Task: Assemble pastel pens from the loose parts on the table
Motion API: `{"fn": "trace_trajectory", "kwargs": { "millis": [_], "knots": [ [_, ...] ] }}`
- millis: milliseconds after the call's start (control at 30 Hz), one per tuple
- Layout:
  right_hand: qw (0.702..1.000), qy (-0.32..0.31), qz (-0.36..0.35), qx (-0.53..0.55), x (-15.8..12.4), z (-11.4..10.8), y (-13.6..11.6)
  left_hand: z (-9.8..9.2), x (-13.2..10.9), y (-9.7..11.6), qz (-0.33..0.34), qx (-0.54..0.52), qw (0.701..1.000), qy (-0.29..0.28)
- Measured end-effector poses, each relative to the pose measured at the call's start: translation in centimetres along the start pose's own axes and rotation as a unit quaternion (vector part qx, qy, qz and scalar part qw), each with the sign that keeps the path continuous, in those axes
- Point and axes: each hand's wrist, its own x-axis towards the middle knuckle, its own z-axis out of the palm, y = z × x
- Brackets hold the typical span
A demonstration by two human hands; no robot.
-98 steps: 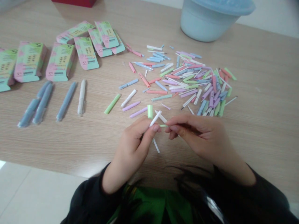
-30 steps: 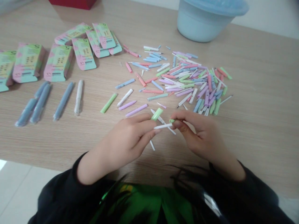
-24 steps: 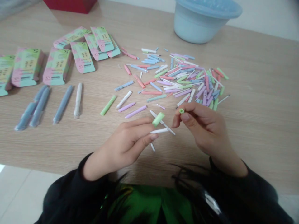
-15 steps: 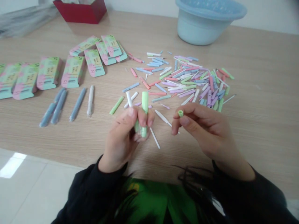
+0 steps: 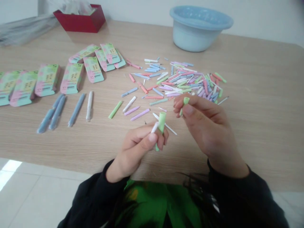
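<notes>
My left hand (image 5: 142, 142) is closed around a light green pen cap or barrel (image 5: 161, 122) and a thin white pen part (image 5: 155, 127), both sticking up from the fingers. My right hand (image 5: 204, 123) pinches a short green pen part (image 5: 186, 101) between thumb and fingertips, a little higher and to the right. On the table just behind my left hand lie a slim white pen part (image 5: 169, 127) and two purple pen pieces (image 5: 140, 114). A heap of mixed pen parts (image 5: 182, 79) in pink, blue, purple, green and white spreads behind my hands.
Several pink and green cartons (image 5: 71, 79) lie at the left, with wrapped blue pens (image 5: 77, 109) and a wrapped white pen (image 5: 89, 106) in front. A blue basin (image 5: 197, 36) and a red box (image 5: 82, 23) stand at the back. Clear plastic sleeves (image 5: 26, 30) lie far left.
My left hand has moved right, tilting the parts it grips, and uncovers the purple pieces. My right hand has risen slightly with its green part. The view has shifted a little.
</notes>
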Motion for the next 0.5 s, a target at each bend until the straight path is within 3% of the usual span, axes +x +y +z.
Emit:
{"fn": "trace_trajectory", "kwargs": {
  "millis": [133,500],
  "knots": [
    [0.999,0.027,0.02,0.033,0.2,0.4,0.1,0.1,-0.2,-0.1,0.054,0.163,0.984,-0.039],
    [1.0,0.001,0.028,0.01,-0.5,1.6,1.5,-0.1,-0.3,-0.9,0.125,0.24,0.961,-0.054]
  ]
}}
